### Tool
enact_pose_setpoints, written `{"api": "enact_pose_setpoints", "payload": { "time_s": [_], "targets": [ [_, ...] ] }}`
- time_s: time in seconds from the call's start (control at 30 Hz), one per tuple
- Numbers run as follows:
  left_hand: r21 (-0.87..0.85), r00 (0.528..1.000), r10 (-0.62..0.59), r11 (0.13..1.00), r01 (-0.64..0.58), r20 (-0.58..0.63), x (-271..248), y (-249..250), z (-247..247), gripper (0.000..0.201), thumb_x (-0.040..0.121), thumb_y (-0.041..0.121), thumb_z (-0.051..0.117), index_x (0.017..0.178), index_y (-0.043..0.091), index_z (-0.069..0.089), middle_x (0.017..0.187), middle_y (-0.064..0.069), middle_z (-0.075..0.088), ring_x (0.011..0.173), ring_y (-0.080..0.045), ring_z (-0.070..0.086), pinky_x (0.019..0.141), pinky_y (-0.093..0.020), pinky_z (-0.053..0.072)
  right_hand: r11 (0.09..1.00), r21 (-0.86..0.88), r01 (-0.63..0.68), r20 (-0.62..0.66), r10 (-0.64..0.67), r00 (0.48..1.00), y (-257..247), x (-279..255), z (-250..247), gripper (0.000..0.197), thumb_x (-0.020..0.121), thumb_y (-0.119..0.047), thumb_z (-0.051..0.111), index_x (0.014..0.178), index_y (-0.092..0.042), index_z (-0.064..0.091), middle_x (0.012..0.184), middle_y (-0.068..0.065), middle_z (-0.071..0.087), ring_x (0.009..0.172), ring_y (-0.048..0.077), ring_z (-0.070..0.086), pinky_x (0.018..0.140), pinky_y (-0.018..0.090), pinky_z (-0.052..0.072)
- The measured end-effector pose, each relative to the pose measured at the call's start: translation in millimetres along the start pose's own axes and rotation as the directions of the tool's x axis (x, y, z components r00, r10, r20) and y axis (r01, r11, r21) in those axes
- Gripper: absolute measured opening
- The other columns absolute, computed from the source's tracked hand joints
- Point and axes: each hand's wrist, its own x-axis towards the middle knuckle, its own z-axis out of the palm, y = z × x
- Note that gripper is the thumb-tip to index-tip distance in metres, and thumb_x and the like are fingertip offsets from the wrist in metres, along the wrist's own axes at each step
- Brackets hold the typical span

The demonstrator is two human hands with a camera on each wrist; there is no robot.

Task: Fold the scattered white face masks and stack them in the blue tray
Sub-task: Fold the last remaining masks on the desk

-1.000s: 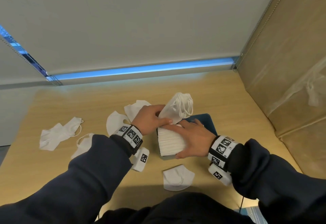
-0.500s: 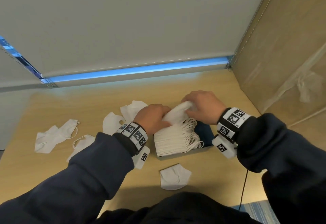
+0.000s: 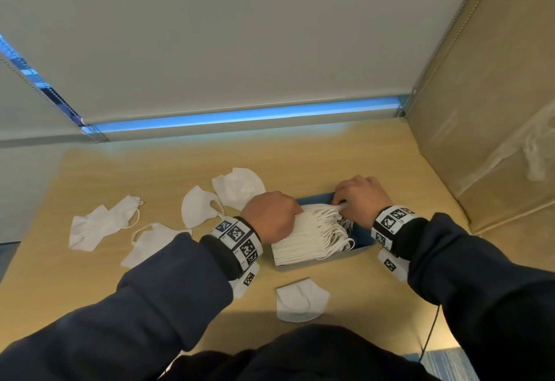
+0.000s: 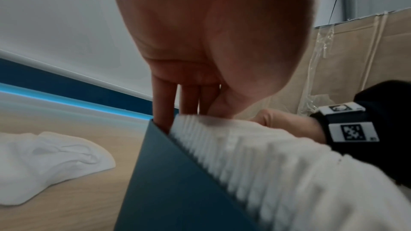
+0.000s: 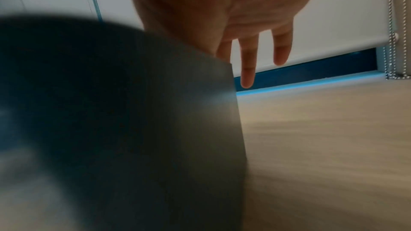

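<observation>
Atop blue tray [image 3: 365,250], mask stack [image 3: 309,238] between hands; fingers straight, pressing ends.

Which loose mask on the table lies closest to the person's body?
The lone mask just in front of the blue tray; the other loose ones all lie left of the tray.

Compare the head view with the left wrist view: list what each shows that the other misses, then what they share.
Head view only: the whole wooden table, the back of the left hand, the right hand at the far end of the stack, and a loose mask near the person.

Left wrist view only: the left hand's fingers reaching down between the blue tray wall and the stack.

Both: the blue tray, the stack of folded masks, unfolded masks left of it, and the right wristband.
</observation>
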Motion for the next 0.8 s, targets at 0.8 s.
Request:
{"api": "enact_pose_setpoints", "payload": {
  "time_s": [0.8],
  "targets": [
    [-0.957, 0.870, -0.404, -0.186, 0.225, 0.283, 18, -11, 10, 0.034, 0.101, 0.030, 0.058, 0.119, 0.003, 0.069, 0.118, -0.010, 0.073, 0.109, -0.023, 0.069, 0.087, -0.043, 0.060, -0.477, 0.879, 0.001, 0.355, 0.656, 0.666, 11, -34, 18, 0.036, 0.093, -0.049, 0.065, 0.111, -0.018, 0.070, 0.108, 0.002, 0.074, 0.104, 0.022, 0.069, 0.093, 0.037, 0.052]
  ]
}}
